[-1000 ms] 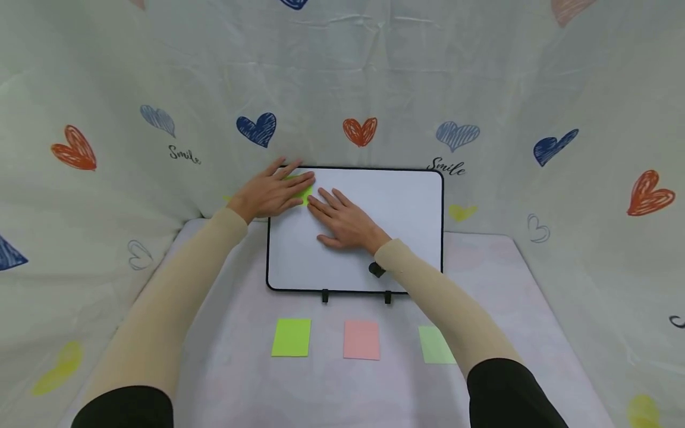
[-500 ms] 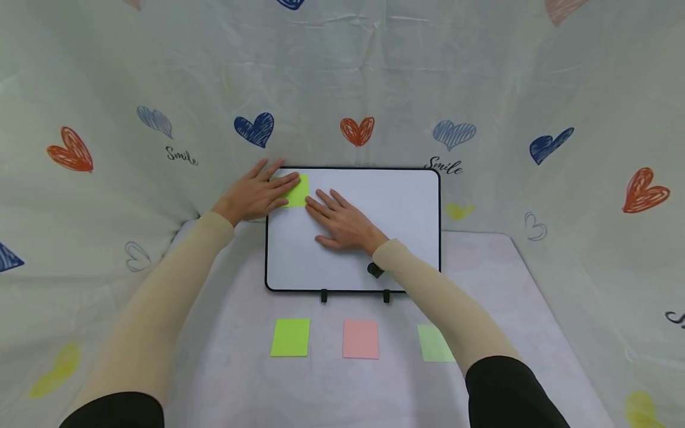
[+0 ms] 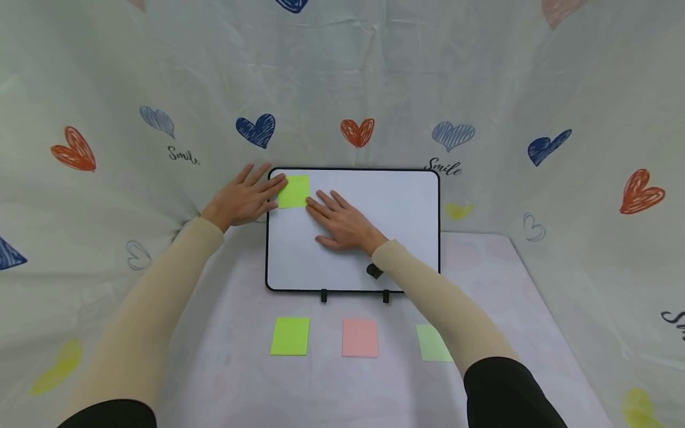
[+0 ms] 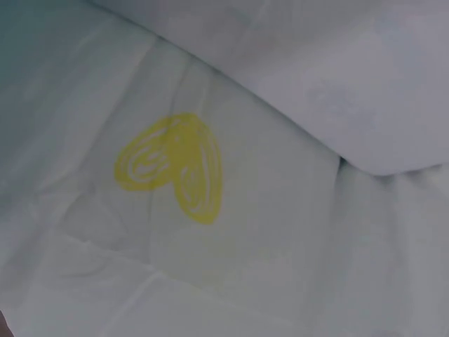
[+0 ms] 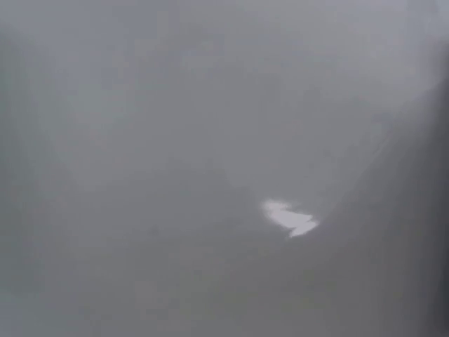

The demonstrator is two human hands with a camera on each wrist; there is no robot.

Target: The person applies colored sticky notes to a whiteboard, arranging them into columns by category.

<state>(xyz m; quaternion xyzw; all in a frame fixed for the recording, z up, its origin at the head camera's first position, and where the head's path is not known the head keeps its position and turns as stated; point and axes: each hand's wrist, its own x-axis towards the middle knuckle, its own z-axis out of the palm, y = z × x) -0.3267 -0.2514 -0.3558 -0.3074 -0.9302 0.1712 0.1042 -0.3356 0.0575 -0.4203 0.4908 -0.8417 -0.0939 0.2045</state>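
Note:
A yellow-green sticky note lies flat on the upper left corner of a black-framed whiteboard in the head view. My left hand has its fingers spread at the board's left edge, and the fingertips reach the note's left side. My right hand rests with extended fingers on the whiteboard, its fingertips at the note's lower right corner. Neither hand grips anything. The left wrist view shows mostly the cloth with a yellow heart. In the right wrist view everything is a grey blur.
On the table before the board lie a yellow-green note, a pink note and a pale green note, partly hidden by the right sleeve. Black feet hold the board's lower edge. Heart-printed cloth stands behind.
My left hand has slid left off the note on the board, uncovering most of it. The right hand has stayed in place on the board.

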